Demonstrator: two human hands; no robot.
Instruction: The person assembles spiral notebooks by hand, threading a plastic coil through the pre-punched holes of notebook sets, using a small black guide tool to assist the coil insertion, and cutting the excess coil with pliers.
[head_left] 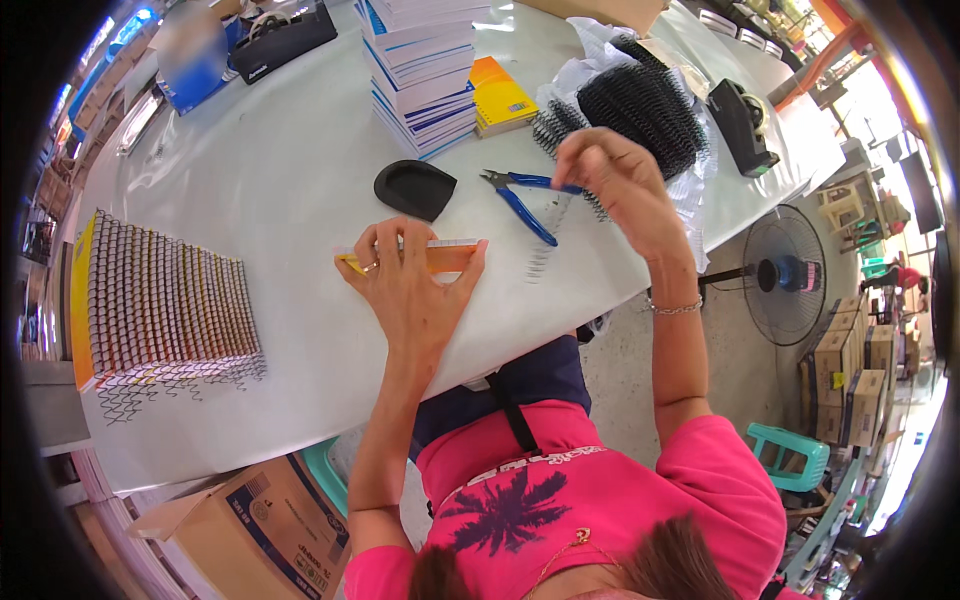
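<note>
My left hand (405, 275) is closed on a small notebook (455, 257), which stands edge-up on the table, fingers over its far side and thumb at its right end. My right hand (625, 185) is raised beside the heap of black spiral coils (645, 110), its thumb and fingers pinched together. A thin, blurred spiral coil (538, 262) trails down from those fingertips; its upper end is hard to see. Blue-handled cutting pliers (527, 212) lie between my hands, jaws pointing away. Beyond my left hand rests a black rounded block (415, 188).
At the left stands a stack of yellow notebooks (175, 300) with coils along their spines, loose ends sticking out. A tall stack of booklets (420, 80) and a yellow notebook (502, 97) are at the back. Tape dispensers (742, 125) sit right and far left. A fan (785, 275) stands beyond the table's right edge.
</note>
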